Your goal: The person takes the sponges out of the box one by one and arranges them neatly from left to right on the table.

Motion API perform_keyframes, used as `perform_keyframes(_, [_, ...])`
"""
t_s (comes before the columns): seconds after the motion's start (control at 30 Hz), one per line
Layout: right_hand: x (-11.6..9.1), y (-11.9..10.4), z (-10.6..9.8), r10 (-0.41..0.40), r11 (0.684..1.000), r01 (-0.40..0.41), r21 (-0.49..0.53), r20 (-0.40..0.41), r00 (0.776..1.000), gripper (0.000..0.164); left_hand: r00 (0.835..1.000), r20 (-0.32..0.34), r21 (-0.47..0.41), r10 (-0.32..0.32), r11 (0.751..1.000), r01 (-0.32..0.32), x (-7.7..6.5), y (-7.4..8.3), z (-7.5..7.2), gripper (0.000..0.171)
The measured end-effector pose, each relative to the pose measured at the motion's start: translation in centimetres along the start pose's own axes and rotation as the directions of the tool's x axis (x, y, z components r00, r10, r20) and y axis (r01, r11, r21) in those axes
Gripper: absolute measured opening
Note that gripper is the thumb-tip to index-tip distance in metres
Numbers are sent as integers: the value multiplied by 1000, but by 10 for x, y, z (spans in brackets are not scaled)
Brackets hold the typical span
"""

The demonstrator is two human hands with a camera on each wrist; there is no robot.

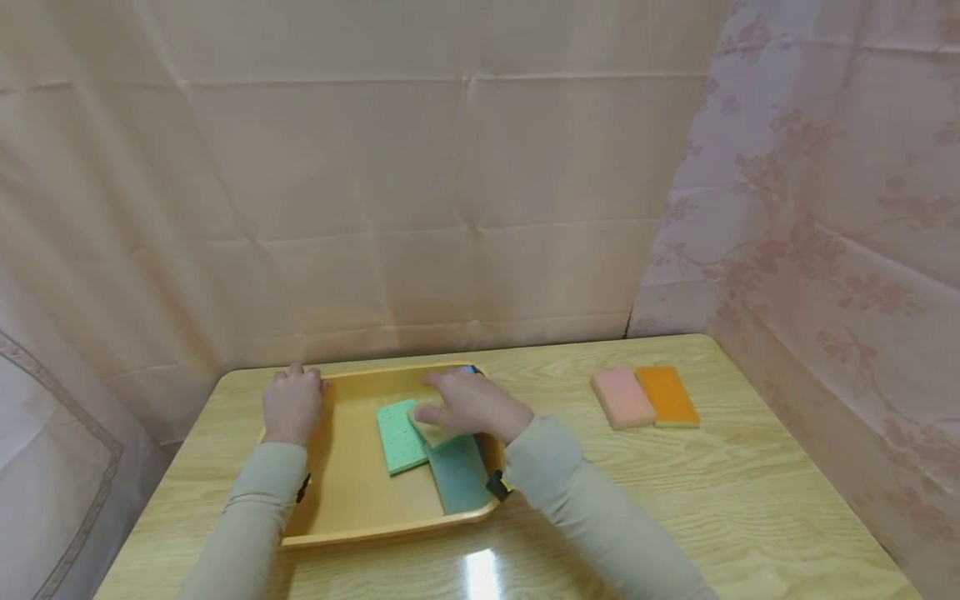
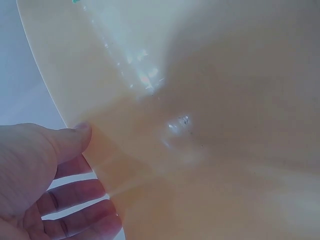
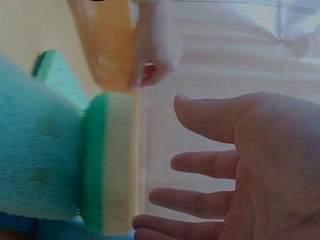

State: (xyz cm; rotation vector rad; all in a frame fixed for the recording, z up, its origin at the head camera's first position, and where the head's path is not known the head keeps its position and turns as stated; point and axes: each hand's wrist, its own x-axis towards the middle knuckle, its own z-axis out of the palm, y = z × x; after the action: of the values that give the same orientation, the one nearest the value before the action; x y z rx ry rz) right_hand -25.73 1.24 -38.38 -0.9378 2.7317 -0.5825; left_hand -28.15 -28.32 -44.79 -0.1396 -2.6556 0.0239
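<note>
My left hand (image 1: 292, 406) holds the left rim of a yellow plastic tray (image 1: 341, 492); in the left wrist view its thumb (image 2: 75, 140) lies against the rim and the fingers sit along the edge. My right hand (image 1: 476, 404) is over the tray's right part, fingers spread, nothing held. Beside it, the right wrist view shows a cream-and-green sponge (image 3: 120, 165) and a light blue sponge (image 3: 37, 145). In the head view, a cream sponge face (image 1: 435, 432) shows under the right hand, between a speckled mint-green sponge (image 1: 401, 437) and a teal sponge (image 1: 459, 477).
On the wooden table (image 1: 570, 492), right of the tray, a pink sponge (image 1: 622, 398) lies against an orange sponge (image 1: 667, 396). Something blue (image 1: 469, 368) peeks out at the tray's far right corner. Cloth curtains (image 1: 420, 208) hang behind the table and at both sides.
</note>
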Motion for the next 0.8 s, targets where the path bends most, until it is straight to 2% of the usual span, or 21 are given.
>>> perform_keyframes(0.27, [5,-5,12,73,989,-67,-134,45,996,65,1000,1,-9,-5,1000,5,0,1,-1,28])
perform_keyframes(0.6, [8,-12,13,114,979,-88,-186,133,985,68,1000,2,-11,-9,1000,9,-1,3,-2,28])
perform_keyframes(0.8, [10,-11,16,121,975,-92,-200,138,983,71,1000,0,-13,-8,1000,8,0,3,-3,28])
